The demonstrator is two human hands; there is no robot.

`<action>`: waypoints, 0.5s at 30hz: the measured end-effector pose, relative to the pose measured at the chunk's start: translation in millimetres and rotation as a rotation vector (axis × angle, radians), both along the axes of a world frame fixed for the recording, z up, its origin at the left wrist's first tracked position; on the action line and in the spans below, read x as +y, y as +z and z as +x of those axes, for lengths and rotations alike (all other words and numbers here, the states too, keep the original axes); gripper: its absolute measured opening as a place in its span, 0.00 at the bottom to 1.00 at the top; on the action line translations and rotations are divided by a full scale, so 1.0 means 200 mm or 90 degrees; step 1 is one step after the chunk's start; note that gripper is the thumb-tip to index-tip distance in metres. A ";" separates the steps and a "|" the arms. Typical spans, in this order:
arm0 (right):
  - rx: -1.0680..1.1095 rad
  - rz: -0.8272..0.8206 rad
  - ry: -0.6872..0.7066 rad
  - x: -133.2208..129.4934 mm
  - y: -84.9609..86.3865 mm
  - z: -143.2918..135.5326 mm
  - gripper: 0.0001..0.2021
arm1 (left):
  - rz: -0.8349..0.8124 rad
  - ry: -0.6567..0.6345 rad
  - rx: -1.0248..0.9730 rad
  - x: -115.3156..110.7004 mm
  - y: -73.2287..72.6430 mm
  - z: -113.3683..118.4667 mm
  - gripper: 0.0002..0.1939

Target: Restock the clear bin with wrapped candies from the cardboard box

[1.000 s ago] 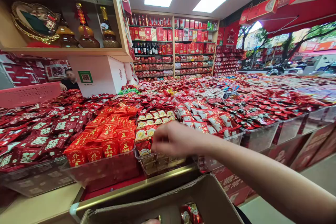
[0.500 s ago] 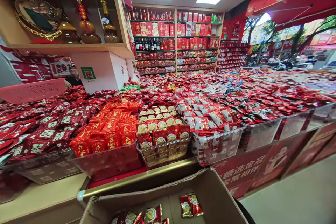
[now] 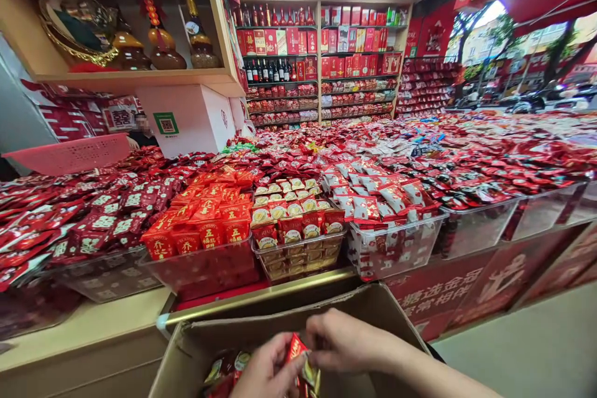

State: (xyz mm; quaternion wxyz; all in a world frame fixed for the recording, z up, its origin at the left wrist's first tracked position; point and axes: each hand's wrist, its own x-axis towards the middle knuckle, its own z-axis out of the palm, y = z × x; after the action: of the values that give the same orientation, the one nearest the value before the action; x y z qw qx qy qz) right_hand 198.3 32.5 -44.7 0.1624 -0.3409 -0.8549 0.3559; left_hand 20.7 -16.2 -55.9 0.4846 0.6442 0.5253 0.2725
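Over the open cardboard box (image 3: pixel 224 328) both of my hands are close together. My left hand (image 3: pixel 268 370) has its thumb and fingers closed on a small red and gold wrapped candy packet (image 3: pixel 295 348). From the right, my right hand (image 3: pixel 342 342) comes in with curled fingers, pinching at the same packet's edge. A second gold-printed packet (image 3: pixel 310 376) shows just below, partly covered by the fingers. More red and gold packets (image 3: pixel 221 367) lie in the box to the left of my hands. My arms and hands hide part of the box floor.
Behind the box, a clear bin (image 3: pixel 303 255) holds rows of similar packets. Orange-red packets (image 3: pixel 205 224) fill the bin to its left, and white-and-red packets (image 3: pixel 368 199) the one to its right. A gold counter edge (image 3: pixel 261 296) runs behind the box.
Both hands have come into view over the box and closed on a candy packet. The camera has shifted, so the counter sits slightly farther right and higher in view.
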 end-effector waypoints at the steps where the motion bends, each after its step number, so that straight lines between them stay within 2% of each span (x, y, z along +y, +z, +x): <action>1: 0.077 -0.025 -0.043 0.00 0.03 -0.01 0.05 | 0.009 0.070 -0.076 0.00 0.02 0.02 0.14; 3: 0.232 -0.138 -0.127 -0.02 0.05 -0.05 0.08 | 0.036 0.178 -0.179 0.00 0.07 0.05 0.12; 6: 0.408 -0.312 -0.200 -0.03 0.03 -0.12 0.14 | 0.051 0.261 -0.231 -0.01 0.13 0.06 0.11; 11: 0.553 -0.277 -0.280 -0.06 0.00 -0.20 0.16 | 0.075 0.333 -0.236 -0.04 0.18 0.08 0.12; 15: 0.604 -0.339 -0.285 -0.10 0.02 -0.21 0.15 | 0.087 0.329 -0.239 -0.04 0.17 0.07 0.11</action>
State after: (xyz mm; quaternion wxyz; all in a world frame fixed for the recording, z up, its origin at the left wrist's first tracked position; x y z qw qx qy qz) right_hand 156.6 13.2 -41.0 0.5068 -0.3457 -0.4771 0.6293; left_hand 33.9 -25.1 -21.6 0.4436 0.4593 0.5530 0.5351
